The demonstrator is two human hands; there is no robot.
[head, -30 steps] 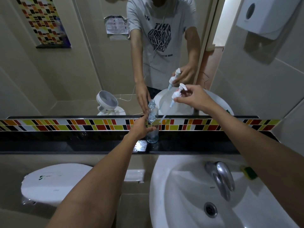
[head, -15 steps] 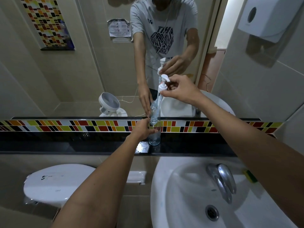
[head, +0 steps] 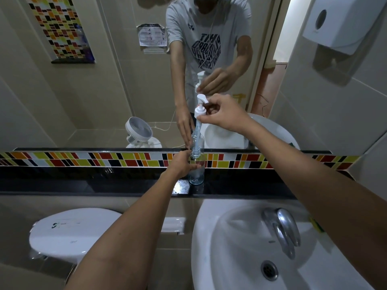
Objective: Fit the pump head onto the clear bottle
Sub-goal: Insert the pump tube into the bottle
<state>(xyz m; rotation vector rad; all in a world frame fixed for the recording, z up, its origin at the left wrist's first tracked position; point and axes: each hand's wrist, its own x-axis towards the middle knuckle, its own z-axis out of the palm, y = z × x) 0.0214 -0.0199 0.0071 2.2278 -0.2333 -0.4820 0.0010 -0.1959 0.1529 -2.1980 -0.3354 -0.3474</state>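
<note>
The clear bottle stands upright on the black ledge in front of the mirror. My left hand grips its side. Above the bottle's mouth my right hand holds the white pump head by its collar. The pump's dip tube hangs straight down and its lower end is inside the bottle neck. The collar is well above the neck, apart from it.
A white sink with a chrome tap lies below the ledge on the right. A white toilet lid is at lower left. The mirror shows a small fan. A paper dispenser hangs at upper right.
My right hand carried the pump head from the right to above the bottle and turned it upright, and the dip tube entered the neck. My left hand stayed on the bottle.
</note>
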